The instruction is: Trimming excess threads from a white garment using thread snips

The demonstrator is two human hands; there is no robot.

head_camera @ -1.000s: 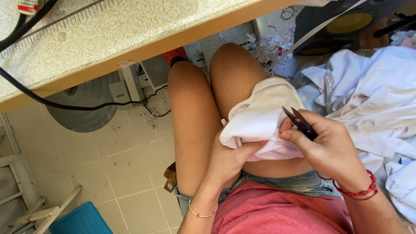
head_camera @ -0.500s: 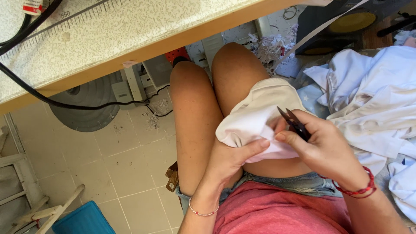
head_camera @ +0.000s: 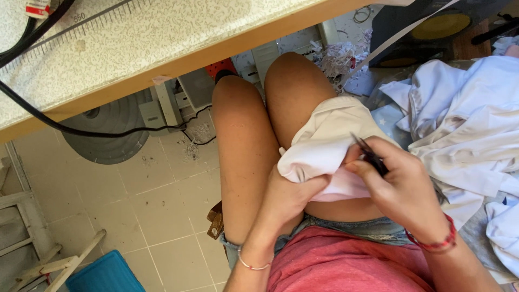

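Both hands [head_camera: 292,197] [head_camera: 403,186] pinch white cloth [head_camera: 324,140]; right holds snips [head_camera: 370,154].

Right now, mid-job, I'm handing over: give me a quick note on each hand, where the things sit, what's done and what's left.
Left hand: gripping a bunched fold of the white cloth on the lap.
Right hand: holding small dark snips, tips pointing at the cloth by the left thumb.
Pile of white garments lies to the right; the speckled table is ahead.
Done: cloth gathered, snips at the fabric.
Left: no cut can be made out, so the trimming appears to remain.
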